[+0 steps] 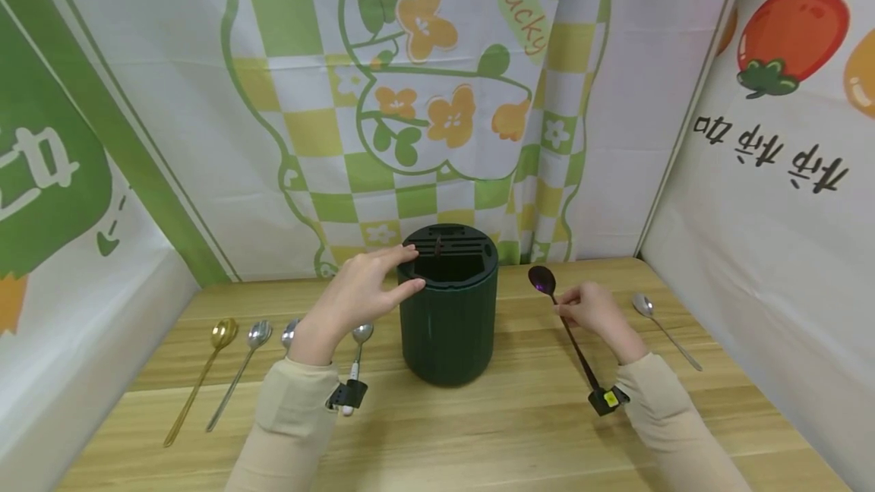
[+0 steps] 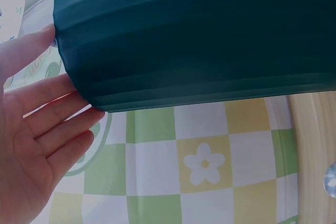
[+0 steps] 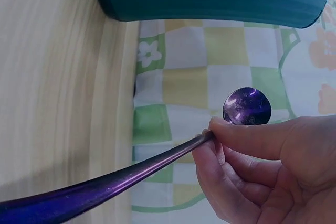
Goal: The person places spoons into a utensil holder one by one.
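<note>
A dark green ribbed holder with a slotted black lid stands upright at mid-table. At the left of its top rim is my left hand, fingers and thumb extended. In the left wrist view those fingertips reach to the holder's rim, straight and slightly spread. Between thumb and fingers my right hand pinches the thin handle of a dark purple spoon. The spoon's round bowl points away toward the back of the table, right of the holder.
Left of the holder lie a gold spoon, a silver spoon, another partly hidden behind the left arm, and a spoon with a white handle. A small silver spoon lies at the far right. A patterned curtain hangs behind the table.
</note>
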{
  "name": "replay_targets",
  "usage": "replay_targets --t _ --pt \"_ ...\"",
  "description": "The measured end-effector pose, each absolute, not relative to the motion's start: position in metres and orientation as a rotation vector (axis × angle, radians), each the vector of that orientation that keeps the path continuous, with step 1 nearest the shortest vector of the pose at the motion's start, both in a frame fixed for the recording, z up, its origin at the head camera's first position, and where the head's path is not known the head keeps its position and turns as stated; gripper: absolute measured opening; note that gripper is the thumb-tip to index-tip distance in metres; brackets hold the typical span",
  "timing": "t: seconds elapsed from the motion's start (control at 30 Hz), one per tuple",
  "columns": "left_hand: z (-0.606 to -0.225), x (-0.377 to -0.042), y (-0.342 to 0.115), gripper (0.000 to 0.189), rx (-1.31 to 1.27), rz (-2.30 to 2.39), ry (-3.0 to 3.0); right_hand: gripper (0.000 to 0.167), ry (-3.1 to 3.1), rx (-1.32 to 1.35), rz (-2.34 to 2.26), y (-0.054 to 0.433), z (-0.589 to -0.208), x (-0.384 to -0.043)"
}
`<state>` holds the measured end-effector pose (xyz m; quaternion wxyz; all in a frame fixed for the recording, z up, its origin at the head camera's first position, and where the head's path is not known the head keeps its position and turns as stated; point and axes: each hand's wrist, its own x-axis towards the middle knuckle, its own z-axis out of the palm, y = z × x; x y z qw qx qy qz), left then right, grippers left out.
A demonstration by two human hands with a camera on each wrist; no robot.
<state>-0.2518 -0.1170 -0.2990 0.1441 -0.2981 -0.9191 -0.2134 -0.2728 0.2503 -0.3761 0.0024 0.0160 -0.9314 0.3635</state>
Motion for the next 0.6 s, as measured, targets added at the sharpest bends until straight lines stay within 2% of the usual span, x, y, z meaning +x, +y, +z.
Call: replay_targets --t 0.43,0.6 --pt "-0.299 -0.251 -0.116 0.053 -0.868 -0.616 -2.628 0.023 -2.850 0.077 1.190 0.242 -0.366 -0.267" --pt "-0.300 -0.252 -0.117 0.053 -0.865 -0.617 -2.626 0.025 -2.779 0.167 1.234 0.241 -0.358 -0.263"
